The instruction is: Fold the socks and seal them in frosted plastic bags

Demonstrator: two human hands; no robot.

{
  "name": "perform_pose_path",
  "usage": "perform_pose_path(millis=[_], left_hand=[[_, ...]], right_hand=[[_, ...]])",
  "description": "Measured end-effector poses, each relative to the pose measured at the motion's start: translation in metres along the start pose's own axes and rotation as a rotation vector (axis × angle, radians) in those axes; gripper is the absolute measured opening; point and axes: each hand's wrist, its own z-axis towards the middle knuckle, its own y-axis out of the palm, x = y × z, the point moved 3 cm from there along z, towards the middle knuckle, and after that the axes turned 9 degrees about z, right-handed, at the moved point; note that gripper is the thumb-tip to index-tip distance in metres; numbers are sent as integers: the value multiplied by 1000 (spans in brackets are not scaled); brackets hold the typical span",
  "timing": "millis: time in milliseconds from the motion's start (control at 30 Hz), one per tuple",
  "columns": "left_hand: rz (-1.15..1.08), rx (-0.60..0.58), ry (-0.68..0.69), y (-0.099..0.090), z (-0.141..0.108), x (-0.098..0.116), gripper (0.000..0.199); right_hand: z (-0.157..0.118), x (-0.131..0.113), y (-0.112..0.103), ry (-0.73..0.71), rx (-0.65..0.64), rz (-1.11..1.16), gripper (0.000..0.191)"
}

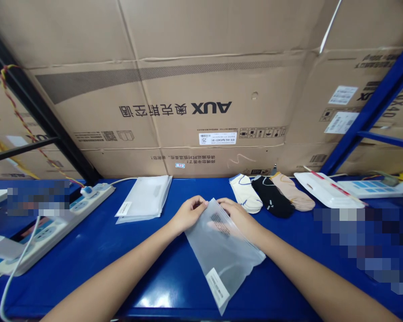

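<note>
A frosted zip bag [221, 264] with a white barcode label hangs tilted between my two hands, over the front of the blue table. My left hand [192, 213] pinches its upper corner between thumb and fingers. At the zip edge, my right hand [233, 219] grips the bag; part of that hand shows blurred through the plastic. Beyond the right hand lie a white sock pair [246, 193], a black sock pair [272, 197] and a beige sock pair [293, 192], side by side. Left of my hands rests a stack of similar frosted bags [146, 197].
Power strips with plugs [50, 228] and a white cable run along the left side. A white tray-like object [325, 188] with a red-and-white stick across it lies at right. Behind the blue table [97, 250] stands a cardboard wall [174, 89], with metal posts at both sides.
</note>
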Motion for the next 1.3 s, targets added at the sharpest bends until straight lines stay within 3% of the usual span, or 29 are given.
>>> perform_pose_path(millis=[100, 233, 333, 433, 533, 667, 733, 833, 967, 1133, 1300], left_hand=[[-56, 43, 14, 0, 0, 2, 38], [-70, 14, 28, 5, -2, 5, 41], [-38, 46, 17, 3, -2, 6, 41], [-13, 119, -9, -7, 0, 8, 43], [-107, 181, -95, -18, 0, 10, 46], [-362, 18, -174, -13, -3, 10, 55], [-384, -33, -148, -9, -4, 11, 54], [-318, -19, -118, -8, -5, 10, 52], [-274, 103, -106, -17, -3, 10, 54], [-353, 203, -83, -24, 0, 4, 52], [-540, 386, -185, -32, 5, -10, 40]], right_hand=[[0, 4, 2, 3, -58, 48, 27], [-1, 9, 10, 4, -176, 117, 19], [0, 12, 14, 17, -162, 194, 21], [3, 10, 10, 36, -48, 301, 25], [5, 4, -3, 106, 183, 434, 35], [5, -3, -16, 170, 449, 546, 46], [4, -1, -17, 195, 461, 598, 48], [4, 6, -13, 272, 408, 696, 50], [6, 9, -12, 317, 446, 902, 46], [11, 5, -19, 222, 507, 1022, 43], [13, 7, -32, 152, 629, 1084, 44]])
